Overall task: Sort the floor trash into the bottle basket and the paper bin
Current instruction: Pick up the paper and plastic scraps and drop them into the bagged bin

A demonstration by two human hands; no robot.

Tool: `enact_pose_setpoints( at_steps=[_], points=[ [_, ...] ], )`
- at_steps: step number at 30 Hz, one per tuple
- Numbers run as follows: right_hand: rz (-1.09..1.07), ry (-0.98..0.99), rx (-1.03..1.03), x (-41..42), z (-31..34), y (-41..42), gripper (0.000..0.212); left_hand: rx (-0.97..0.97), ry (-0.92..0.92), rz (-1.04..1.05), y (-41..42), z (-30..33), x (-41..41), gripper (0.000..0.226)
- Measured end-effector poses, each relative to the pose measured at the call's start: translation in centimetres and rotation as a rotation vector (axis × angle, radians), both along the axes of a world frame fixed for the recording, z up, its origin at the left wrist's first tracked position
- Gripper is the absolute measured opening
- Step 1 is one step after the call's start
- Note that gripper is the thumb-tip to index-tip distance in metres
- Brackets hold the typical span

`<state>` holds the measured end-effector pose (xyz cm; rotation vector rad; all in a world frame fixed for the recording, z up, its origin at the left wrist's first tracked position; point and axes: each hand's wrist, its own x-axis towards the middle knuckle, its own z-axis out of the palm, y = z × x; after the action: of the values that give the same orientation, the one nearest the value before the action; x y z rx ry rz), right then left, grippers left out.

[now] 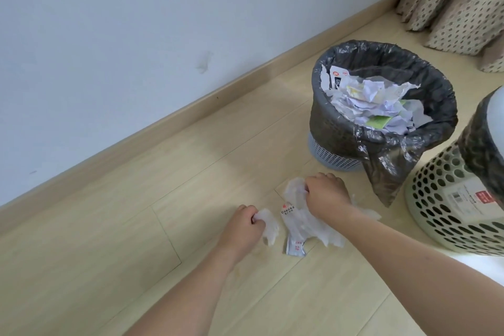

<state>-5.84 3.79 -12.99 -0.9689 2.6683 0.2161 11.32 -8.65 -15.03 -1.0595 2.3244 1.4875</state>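
On the wooden floor lies a crumpled white paper wrapper (296, 222) with red and grey print. My right hand (326, 194) grips its upper part with curled fingers. My left hand (244, 226) pinches a smaller white paper scrap (270, 228) just left of the wrapper. Behind them stands the paper bin (335, 155), a grey basket lined with a black bag and full of crumpled paper. At the right edge is the cream perforated bottle basket (439, 199), also with a black liner; its inside is out of view.
A white wall with a wooden skirting board (163, 123) runs diagonally behind the floor. Dotted beige curtains (458, 0) hang at the top right. The black liner's loose corner (387, 172) droops to the floor between the two bins.
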Motion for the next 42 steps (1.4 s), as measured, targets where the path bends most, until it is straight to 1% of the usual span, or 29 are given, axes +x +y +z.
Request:
enact_pose_setpoints(
  at_steps=[2, 3, 5, 6, 7, 10, 12, 14, 18, 19, 21, 23, 25, 27, 28, 31, 32, 33, 34, 36, 37, 38, 39, 42],
  points=[
    [0.013, 0.001, -0.044, 0.1, 0.8, -0.2, 0.018, 0.077, -0.002, 0.042, -0.3, 0.1, 0.5, 0.026],
    [0.014, 0.000, -0.085, 0.2, 1.4, -0.2, 0.014, 0.119, -0.014, 0.065, -0.6, 0.2, 0.7, 0.024],
    [-0.005, -0.023, -0.184, 0.4, 2.9, -0.3, 0.008, 0.170, -0.038, 0.109, -1.5, 0.6, 0.8, 0.012],
    [-0.023, -0.059, -0.235, 0.5, 3.8, -0.4, 0.008, 0.182, -0.039, 0.134, -1.9, 1.1, 0.7, 0.006],
    [-0.044, -0.114, -0.281, 0.6, 4.8, -0.4, 0.009, 0.191, -0.029, 0.163, -2.3, 1.8, 0.5, 0.005],
    [-0.070, -0.290, -0.357, 0.7, 8.4, -0.4, 0.016, 0.215, 0.063, 0.269, -3.1, 5.5, -1.2, 0.005],
    [-0.050, -0.344, -0.412, 0.3, 11.3, -0.2, 0.023, 0.222, 0.141, 0.298, -3.4, 8.5, -3.0, 0.011],
    [-0.045, -0.368, -0.491, -0.5, 14.8, 0.2, 0.024, 0.185, 0.219, 0.280, -3.6, 11.9, -5.2, 0.013],
    [-0.082, -0.388, -0.668, -3.4, 20.7, 1.4, 0.017, 0.077, 0.407, 0.202, -2.7, 19.3, -10.7, 0.013],
    [-0.098, -0.349, -0.699, -4.4, 21.7, 1.7, 0.013, 0.042, 0.442, 0.187, -2.4, 20.8, -12.1, 0.012],
    [-0.156, -0.211, -0.745, -6.5, 22.6, 2.4, 0.008, -0.048, 0.471, 0.156, -1.9, 22.8, -14.6, 0.008],
    [-0.257, -0.090, -0.783, -8.7, 22.4, 3.3, 0.008, -0.154, 0.465, 0.111, -1.8, 24.2, -17.1, 0.010],
    [-0.365, -0.026, -0.771, -10.5, 21.2, 4.1, 0.007, -0.260, 0.453, 0.058, -1.5, 25.1, -19.8, 0.010],
    [-0.396, 0.013, -0.723, -11.4, 19.7, 4.1, 0.008, -0.379, 0.450, 0.022, -1.2, 25.5, -22.0, 0.009],
    [-0.386, 0.035, -0.699, -11.5, 19.0, 4.0, 0.012, -0.449, 0.455, 0.006, -1.2, 25.5, -22.9, 0.010],
    [-0.331, 0.093, -0.544, -12.0, 17.2, 3.8, 0.035, -0.729, 0.458, -0.112, -0.5, 24.6, -25.4, 0.006],
    [-0.299, 0.108, -0.472, -12.1, 16.7, 3.6, 0.037, -0.818, 0.439, -0.184, -0.5, 23.9, -25.8, 0.005],
    [-0.277, 0.116, -0.413, -12.2, 16.3, 3.6, 0.036, -0.904, 0.377, -0.294, -0.2, 22.8, -26.4, 0.007],
    [-0.268, 0.118, -0.382, -12.4, 15.8, 3.7, 0.033, -0.984, 0.276, -0.432, 0.2, 21.7, -26.8, 0.011],
    [-0.284, 0.117, -0.402, -12.7, 15.2, 3.9, 0.032, -1.080, 0.048, -0.672, 1.3, 19.9, -27.3, 0.019],
    [-0.295, 0.121, -0.435, -12.8, 15.0, 4.1, 0.033, -1.088, -0.013, -0.725, 1.9, 19.3, -27.4, 0.022],
    [-0.302, 0.136, -0.466, -12.9, 14.9, 4.3, 0.036, -1.083, -0.023, -0.736, 2.3, 19.1, -27.4, 0.027],
    [-0.305, 0.156, -0.488, -12.9, 14.9, 4.4, 0.039, -1.074, 0.008, -0.723, 2.5, 19.2, -27.3, 0.032],
    [-0.292, 0.276, -0.592, -12.9, 15.3, 4.7, 0.041, -1.069, 0.211, -0.600, 1.7, 20.0, -26.2, 0.045]
  ],
)
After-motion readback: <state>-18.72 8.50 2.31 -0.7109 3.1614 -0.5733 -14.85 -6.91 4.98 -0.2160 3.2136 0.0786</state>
